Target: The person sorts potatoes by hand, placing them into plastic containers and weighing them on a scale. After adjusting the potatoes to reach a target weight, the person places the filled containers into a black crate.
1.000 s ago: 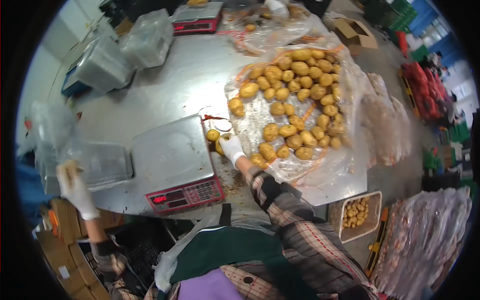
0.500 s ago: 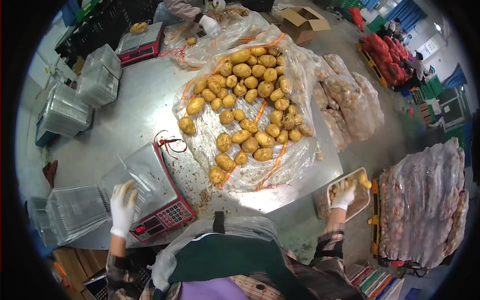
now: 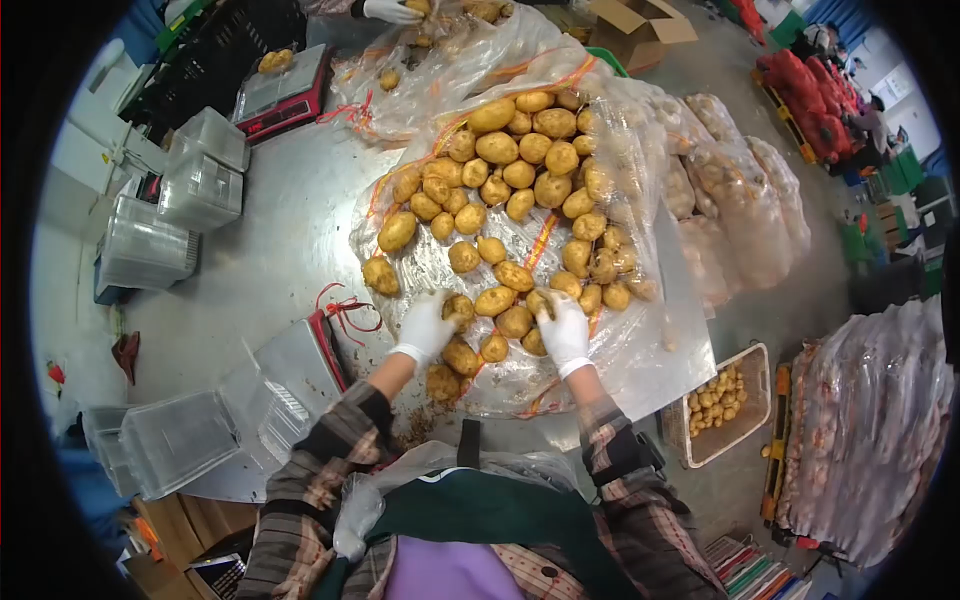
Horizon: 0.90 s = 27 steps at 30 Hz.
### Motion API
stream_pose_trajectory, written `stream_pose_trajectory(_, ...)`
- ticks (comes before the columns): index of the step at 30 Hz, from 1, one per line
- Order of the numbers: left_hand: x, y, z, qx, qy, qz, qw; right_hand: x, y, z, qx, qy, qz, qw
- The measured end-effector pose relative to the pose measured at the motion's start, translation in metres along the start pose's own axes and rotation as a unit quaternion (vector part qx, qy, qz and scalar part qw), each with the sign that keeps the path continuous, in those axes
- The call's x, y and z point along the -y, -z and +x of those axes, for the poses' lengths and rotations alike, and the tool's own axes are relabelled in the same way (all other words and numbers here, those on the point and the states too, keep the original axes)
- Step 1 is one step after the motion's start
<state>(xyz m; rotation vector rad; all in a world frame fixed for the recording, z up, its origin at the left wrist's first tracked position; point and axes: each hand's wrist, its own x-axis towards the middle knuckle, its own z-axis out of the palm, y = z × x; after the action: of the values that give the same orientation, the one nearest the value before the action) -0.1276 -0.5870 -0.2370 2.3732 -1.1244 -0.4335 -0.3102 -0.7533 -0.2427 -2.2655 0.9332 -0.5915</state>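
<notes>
Many potatoes (image 3: 497, 148) lie on a clear plastic sack with orange stripes (image 3: 540, 245), spread over the metal table (image 3: 240, 225). Near the pile's lower left, my left hand (image 3: 428, 328), in a white glove, has its fingers round a potato (image 3: 459, 308). My right hand (image 3: 564, 332), also gloved in white, is closed round another potato (image 3: 538, 301) at the pile's lower middle. Single potatoes lie between the two hands and just below my left hand.
A red scale (image 3: 325, 345) with a clear plastic tray stands at the left, near stacked clear boxes (image 3: 180, 445). A basket of small potatoes (image 3: 768, 400) is at the right. A co-worker's gloved hand (image 3: 393, 11) is at the top. Filled sacks (image 3: 860, 440) stand far right.
My left hand has moved right from the scale to the potatoes. My right hand has left the basket and come to the pile. Each has taken hold of a potato.
</notes>
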Motion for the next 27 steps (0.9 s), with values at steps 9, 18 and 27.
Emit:
stream_pose_trajectory(9,0.016,0.009,0.0,0.138,0.109,-0.494,0.852,0.041,-0.066,0.017,0.2,0.078,-0.247,0.945)
stream_pose_trajectory(18,-0.012,0.053,-0.051,0.124,0.168,-0.728,0.653,0.079,-0.019,0.011,0.242,-0.149,0.452,0.846)
stream_pose_trajectory(27,-0.039,0.069,-0.067,0.133,0.236,-0.818,0.507,0.098,0.007,-0.048,0.229,-0.174,0.61,0.739)
